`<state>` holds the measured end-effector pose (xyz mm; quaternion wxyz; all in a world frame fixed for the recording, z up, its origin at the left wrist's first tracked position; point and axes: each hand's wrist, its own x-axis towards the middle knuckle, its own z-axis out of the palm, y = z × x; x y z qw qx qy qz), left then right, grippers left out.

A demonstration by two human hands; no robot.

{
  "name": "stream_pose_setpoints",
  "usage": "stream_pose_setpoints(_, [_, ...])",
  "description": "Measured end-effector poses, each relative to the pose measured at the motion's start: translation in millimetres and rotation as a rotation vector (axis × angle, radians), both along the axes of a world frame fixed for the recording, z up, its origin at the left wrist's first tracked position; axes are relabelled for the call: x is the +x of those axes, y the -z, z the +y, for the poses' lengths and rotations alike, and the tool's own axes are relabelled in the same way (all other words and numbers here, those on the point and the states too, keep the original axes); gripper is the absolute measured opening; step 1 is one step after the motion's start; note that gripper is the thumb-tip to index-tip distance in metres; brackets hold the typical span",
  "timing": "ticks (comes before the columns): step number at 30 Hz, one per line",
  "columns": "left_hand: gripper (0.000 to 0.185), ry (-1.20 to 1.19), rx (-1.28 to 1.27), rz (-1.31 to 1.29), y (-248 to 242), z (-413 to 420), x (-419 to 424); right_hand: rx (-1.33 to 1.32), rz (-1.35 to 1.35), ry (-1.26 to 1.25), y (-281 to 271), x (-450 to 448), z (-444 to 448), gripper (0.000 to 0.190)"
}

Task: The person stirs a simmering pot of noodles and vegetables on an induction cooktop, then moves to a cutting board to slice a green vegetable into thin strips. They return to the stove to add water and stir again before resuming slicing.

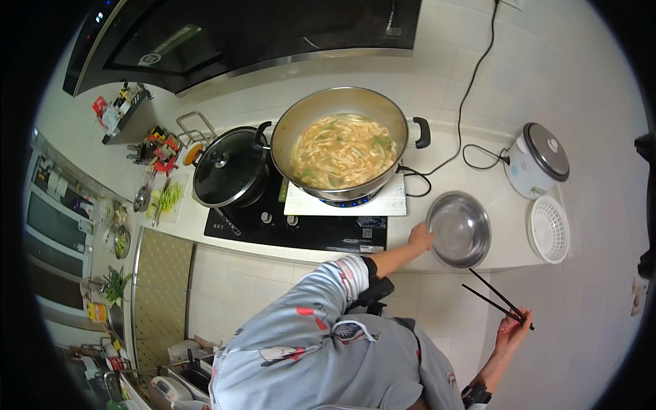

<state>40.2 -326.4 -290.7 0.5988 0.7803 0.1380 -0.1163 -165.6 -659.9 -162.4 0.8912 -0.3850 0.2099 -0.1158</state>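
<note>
My left hand (421,239) grips the left rim of a stainless steel bowl (458,229), which has no food in it and stands by the counter's front edge. Out to the right, beyond that edge, my right hand (514,328) holds a pair of black chopsticks (496,303), their tips apart and close to the bowl's near rim. Behind and left of the bowl, a large two-handled steel pot (339,190) holds wide noodles in broth with bits of green (344,148).
A lidded black pan (230,166) sits on the gas hob (307,230), left of the pot. At right stand a rice cooker (535,161) and a white plastic basket (548,229). A black cord (460,110) crosses the counter. Chopped greens (170,197) lie far left. A range hood (246,41) overhangs.
</note>
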Motion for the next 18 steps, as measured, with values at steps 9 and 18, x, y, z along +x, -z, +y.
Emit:
stream_pose_setpoints(9, [0.029,-0.03,-0.047,0.132,60.3,3.9,-8.6,-0.446,-0.136,-0.076,-121.4,100.8,95.7,0.038])
stream_pose_setpoints(18, [0.029,0.421,-0.171,0.217,36.2,101.2,-34.8,-0.98,-0.559,-0.723,-204.8,185.8,303.7,0.027])
